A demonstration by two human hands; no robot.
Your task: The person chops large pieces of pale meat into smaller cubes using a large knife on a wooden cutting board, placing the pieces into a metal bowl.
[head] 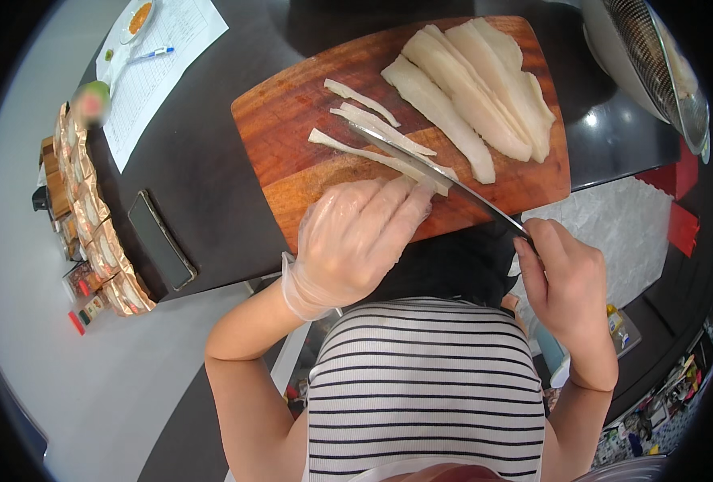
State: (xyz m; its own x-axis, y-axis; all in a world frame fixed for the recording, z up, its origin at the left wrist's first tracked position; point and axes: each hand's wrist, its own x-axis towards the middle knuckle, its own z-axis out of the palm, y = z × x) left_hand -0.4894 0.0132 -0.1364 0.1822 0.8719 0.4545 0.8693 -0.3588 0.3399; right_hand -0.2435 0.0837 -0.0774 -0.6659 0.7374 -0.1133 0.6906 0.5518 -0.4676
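On a wooden cutting board [296,126] before me lie several pale fillets [471,96], which look like fish, side by side at the right. Thin strips cut from the same pale flesh [362,102] rest left of them. My left hand [356,235], in a clear plastic glove, presses its fingertips on the near end of the lowest pale strip [356,149]. Bare, my right hand [564,274] grips a kitchen knife [471,197] by its handle. The blade slants across the board beside the left fingertips, over the strips; its exact contact with them is hard to make out.
A metal strainer [640,42] sits with a bowl [610,66] at the upper right. Leftward on the dark table [212,150] are a phone [162,238], a paper sheet [157,78] with writing, a pen [151,55], a small dish [138,21] and gold-coloured packaging [100,223].
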